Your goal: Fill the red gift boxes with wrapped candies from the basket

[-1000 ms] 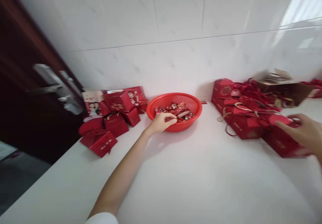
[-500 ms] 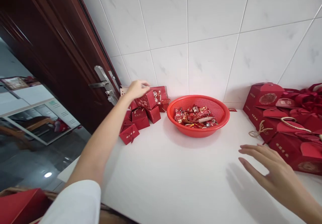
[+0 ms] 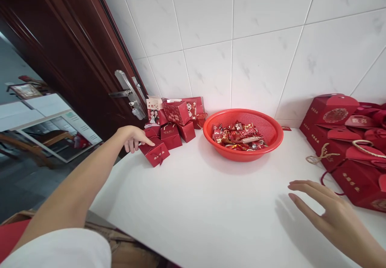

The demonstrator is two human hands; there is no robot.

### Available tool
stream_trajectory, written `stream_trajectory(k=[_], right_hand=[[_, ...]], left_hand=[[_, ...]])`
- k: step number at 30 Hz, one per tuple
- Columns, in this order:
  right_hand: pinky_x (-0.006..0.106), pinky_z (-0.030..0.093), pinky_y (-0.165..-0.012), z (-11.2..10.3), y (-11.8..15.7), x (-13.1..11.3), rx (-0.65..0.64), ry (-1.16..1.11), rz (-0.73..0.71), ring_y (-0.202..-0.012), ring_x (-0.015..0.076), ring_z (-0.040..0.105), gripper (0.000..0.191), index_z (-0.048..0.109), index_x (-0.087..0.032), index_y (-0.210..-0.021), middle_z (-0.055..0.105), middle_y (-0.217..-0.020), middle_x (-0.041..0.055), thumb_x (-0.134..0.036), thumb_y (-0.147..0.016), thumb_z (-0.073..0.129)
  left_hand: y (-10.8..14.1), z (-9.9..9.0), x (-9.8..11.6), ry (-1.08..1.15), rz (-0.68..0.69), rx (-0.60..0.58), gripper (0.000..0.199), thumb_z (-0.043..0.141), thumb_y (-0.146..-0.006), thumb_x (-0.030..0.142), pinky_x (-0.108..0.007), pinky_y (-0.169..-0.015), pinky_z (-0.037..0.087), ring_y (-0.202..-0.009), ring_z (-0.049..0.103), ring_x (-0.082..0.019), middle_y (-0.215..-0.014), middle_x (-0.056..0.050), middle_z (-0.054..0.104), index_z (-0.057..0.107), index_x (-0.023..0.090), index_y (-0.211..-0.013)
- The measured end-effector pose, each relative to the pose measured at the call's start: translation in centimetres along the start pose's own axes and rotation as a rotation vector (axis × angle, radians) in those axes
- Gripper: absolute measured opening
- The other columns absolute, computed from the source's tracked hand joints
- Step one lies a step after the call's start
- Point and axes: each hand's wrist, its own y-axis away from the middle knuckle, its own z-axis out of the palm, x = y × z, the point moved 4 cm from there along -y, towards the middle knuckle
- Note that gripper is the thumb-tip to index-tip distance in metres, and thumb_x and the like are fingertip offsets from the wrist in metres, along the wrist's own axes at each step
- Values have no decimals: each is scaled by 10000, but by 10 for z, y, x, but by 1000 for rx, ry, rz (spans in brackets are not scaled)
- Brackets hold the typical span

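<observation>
Nearest, above the white table, the right hand is held open with fingers spread, and nothing is gripped by it. Farther, at the left side, the left hand is placed at a front red box; one finger is stretched onto its top, the others are curled, and whether any grip is made cannot be told. The step in hand is judged to be contact or adjusting only; for a lift, opposite sides of the box would have to be grasped. Its inside cannot be seen. Just behind it, more red boxes are piled against the wall. In the middle, a red basket is partly filled with wrapped sweets. At the right, larger red boxes are stacked, their contents being hidden.
</observation>
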Motion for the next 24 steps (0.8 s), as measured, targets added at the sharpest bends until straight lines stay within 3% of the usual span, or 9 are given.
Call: stream_trajectory(k=[2,5,8,12,17,20,24], right_hand=[[360,608,-727,6,2,2,-31,-13,24,-873,249,721,313,714,-287,-990,749,-1010,66,-526,-939,518],[359,608,-685,12,3,3,-65,-34,48,-881,260,722,345,720,-278,-978,750,-1010,80,-546,-936,507],[357,606,-648,17,3,0,-87,-46,55,-871,264,723,358,721,-276,-963,752,-996,81,-554,-935,498],[357,611,-675,22,2,-6,-142,-80,69,-880,257,722,335,713,-276,-967,750,-1001,74,-530,-945,495],[373,614,-712,28,-1,-17,-200,-111,56,-880,247,719,279,690,-273,-977,747,-994,64,-467,-967,490],[390,610,-766,29,-9,-35,-166,-143,1,-907,242,717,240,662,-263,-1043,737,-1013,69,-414,-978,488],[358,603,-794,26,-32,-70,-110,-252,-85,-887,192,709,330,544,-261,-1304,643,-1248,113,-363,-999,465]], left_hand=[[1,7,-8,24,-77,-118,696,775,-623,658,-482,-698,589,-939,695,-413,-938,-251,695,676,96,-1021],[5,10,-5,32,-177,-278,677,851,-497,554,-458,-657,592,-874,712,-417,-873,-240,697,664,120,-982],[15,9,15,-11,-192,-338,653,888,-437,418,-388,-625,593,-810,725,-373,-862,-204,690,642,131,-970],[36,16,52,-24,-88,-337,769,828,-506,589,-343,-593,586,-737,725,-308,-920,-179,693,623,133,-1089],[79,35,111,-187,147,-297,895,747,-601,589,-300,-560,558,-713,719,-263,-1308,-239,590,534,158,-1354],[111,52,158,-213,429,-317,775,669,-687,463,-271,-595,548,-789,718,-249,-1255,-171,644,521,201,-1401],[138,71,220,-33,813,-163,627,618,-713,284,-268,-773,542,-999,687,-243,-1193,-92,691,578,211,-1335]])
